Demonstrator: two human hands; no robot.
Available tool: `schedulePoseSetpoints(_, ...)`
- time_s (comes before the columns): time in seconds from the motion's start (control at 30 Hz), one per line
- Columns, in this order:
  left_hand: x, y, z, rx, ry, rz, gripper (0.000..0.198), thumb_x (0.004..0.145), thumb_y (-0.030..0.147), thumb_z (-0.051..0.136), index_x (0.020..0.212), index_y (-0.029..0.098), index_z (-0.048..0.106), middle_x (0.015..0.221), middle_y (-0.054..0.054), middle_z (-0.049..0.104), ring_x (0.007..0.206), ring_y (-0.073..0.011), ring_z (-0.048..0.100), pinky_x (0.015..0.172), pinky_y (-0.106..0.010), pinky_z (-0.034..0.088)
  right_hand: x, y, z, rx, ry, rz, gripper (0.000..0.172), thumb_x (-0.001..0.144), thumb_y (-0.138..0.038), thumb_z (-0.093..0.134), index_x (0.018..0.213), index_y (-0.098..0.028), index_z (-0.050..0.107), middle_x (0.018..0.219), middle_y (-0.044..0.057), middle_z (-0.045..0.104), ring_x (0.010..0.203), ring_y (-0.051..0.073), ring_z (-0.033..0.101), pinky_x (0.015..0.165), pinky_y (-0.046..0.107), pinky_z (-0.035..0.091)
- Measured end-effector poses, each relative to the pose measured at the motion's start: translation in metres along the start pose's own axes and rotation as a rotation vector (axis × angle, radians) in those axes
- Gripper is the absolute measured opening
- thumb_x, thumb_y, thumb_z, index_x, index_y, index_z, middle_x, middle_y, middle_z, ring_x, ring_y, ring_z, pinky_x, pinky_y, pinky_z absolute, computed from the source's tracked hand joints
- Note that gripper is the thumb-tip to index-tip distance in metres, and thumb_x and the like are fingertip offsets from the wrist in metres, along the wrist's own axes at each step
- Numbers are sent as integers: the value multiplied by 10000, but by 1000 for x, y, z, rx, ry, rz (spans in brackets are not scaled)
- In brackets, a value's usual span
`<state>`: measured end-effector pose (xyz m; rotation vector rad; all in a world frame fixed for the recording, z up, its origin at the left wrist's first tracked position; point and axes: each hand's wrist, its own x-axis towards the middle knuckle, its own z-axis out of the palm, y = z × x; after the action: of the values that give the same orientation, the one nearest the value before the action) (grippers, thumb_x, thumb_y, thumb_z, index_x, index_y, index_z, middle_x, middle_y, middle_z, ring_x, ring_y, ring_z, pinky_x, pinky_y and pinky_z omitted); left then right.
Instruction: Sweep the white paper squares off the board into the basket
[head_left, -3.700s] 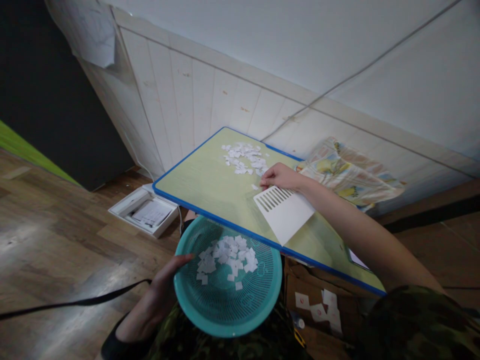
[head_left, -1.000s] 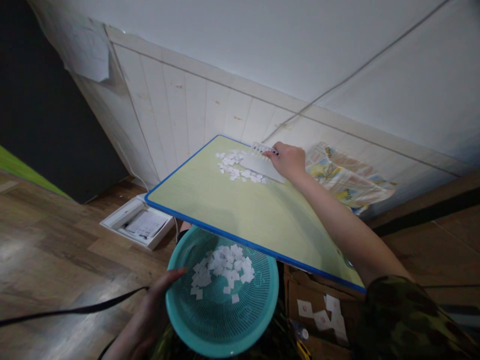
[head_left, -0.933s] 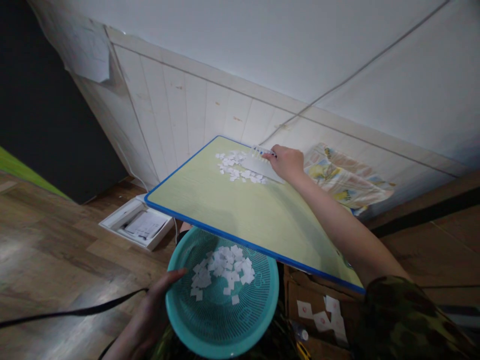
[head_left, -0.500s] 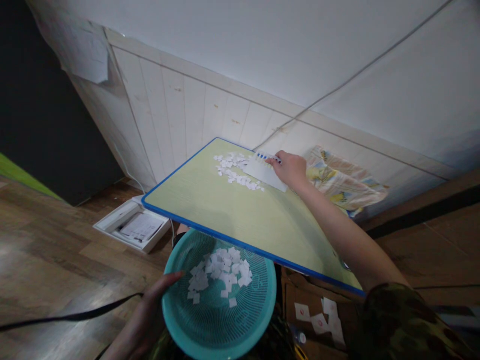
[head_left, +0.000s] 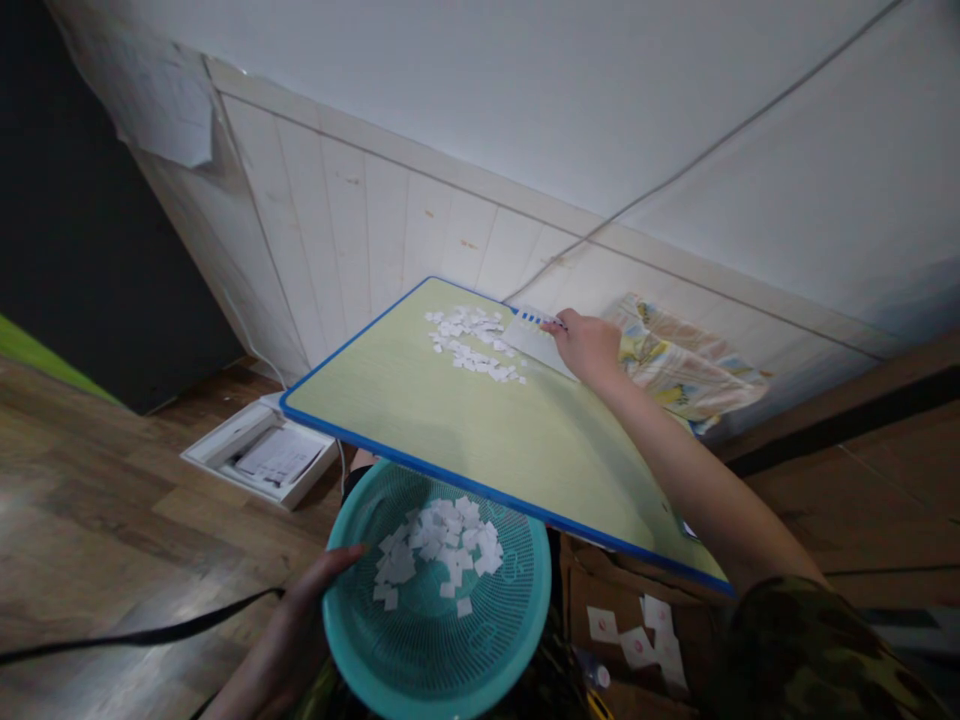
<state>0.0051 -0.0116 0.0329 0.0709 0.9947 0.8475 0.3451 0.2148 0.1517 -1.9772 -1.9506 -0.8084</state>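
My left hand (head_left: 306, 594) grips the left rim of a teal plastic colander (head_left: 480, 665), its thumb over the edge. Many small white paper squares (head_left: 450, 535) lie in the colander, which sits under the table's front edge. My right hand (head_left: 589, 345) is closed on a flat, whitish sheet with blue marks along its top edge (head_left: 536, 340); I cannot tell its exact kind. The sheet stands at the right side of a spread of small white paper pieces (head_left: 469, 340) on the pale green, blue-edged table (head_left: 420, 400).
A patterned cloth (head_left: 686, 370) lies behind the table's right side, by the white panelled wall (head_left: 360, 210). On the floor at left is an open white box (head_left: 300, 490). Below right, a cardboard box (head_left: 581, 570) holds several white cards (head_left: 637, 647). A black strap (head_left: 150, 636) crosses at left.
My right hand and the sheet have shifted slightly right, a little away from the paper pieces. The left hand still grips the colander; the whole view has drifted slightly.
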Motion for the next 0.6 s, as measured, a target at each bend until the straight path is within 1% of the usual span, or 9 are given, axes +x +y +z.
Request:
schedulePoseSetpoints(0.13, -1, 0, 1, -6, 13, 9, 683, 764, 219, 701, 1401, 128, 472, 996, -106, 788, 1013, -360, 684, 872, -439, 561, -12, -1, 4, 38, -2, -69, 456, 926, -556, 400, 974, -203, 685, 839, 116, 727, 763, 244, 654, 570, 292, 226)
schedulePoseSetpoints(0.27, -2, 0, 2, 10, 32, 20, 700, 753, 213, 705, 1400, 92, 469, 996, -119, 785, 1013, -368, 680, 838, -426, 577, -16, 1, -3, 87, 40, -65, 459, 931, -546, 400, 1007, -192, 682, 853, 120, 726, 777, 237, 646, 593, 284, 252)
schedulePoseSetpoints(0.37, -2, -1, 2, 31, 28, 30, 694, 767, 210, 690, 1408, 85, 453, 999, -119, 785, 1010, -365, 683, 840, -434, 575, -6, 3, -10, 66, 54, -7, 528, 944, -557, 340, 980, -164, 691, 837, 141, 718, 789, 252, 641, 626, 292, 293)
schedulePoseSetpoints(0.47, 0, -3, 1, 54, 16, 28, 682, 775, 210, 686, 1404, 85, 452, 1003, -121, 784, 1007, -366, 684, 871, -456, 558, 18, 4, -9, 89, 60, 93, 624, 959, -556, 259, 961, -117, 702, 856, 182, 707, 844, 273, 638, 691, 317, 352)
schedulePoseSetpoints(0.5, 0, -3, 1, 58, 14, 25, 679, 776, 216, 687, 1400, 81, 455, 1003, -124, 783, 1010, -367, 683, 880, -464, 553, 28, 3, -6, 141, 41, 93, 606, 963, -535, 269, 967, -115, 706, 876, 181, 706, 860, 269, 636, 713, 322, 370)
schedulePoseSetpoints(0.53, 1, -3, 1, 62, 12, 26, 676, 777, 221, 689, 1396, 77, 458, 1003, -127, 783, 1014, -369, 680, 888, -471, 548, 37, 1, -2, 227, -7, 48, 541, 964, -496, 312, 978, -128, 709, 900, 162, 709, 869, 254, 633, 733, 320, 384)
schedulePoseSetpoints(0.6, 1, -4, 2, 75, 16, 44, 675, 775, 222, 695, 1389, 66, 461, 1003, -133, 782, 1024, -370, 675, 897, -477, 543, 51, -6, 9, 466, -186, -131, 340, 916, -387, 473, 1036, -167, 702, 964, 98, 709, 882, 203, 625, 773, 290, 405)
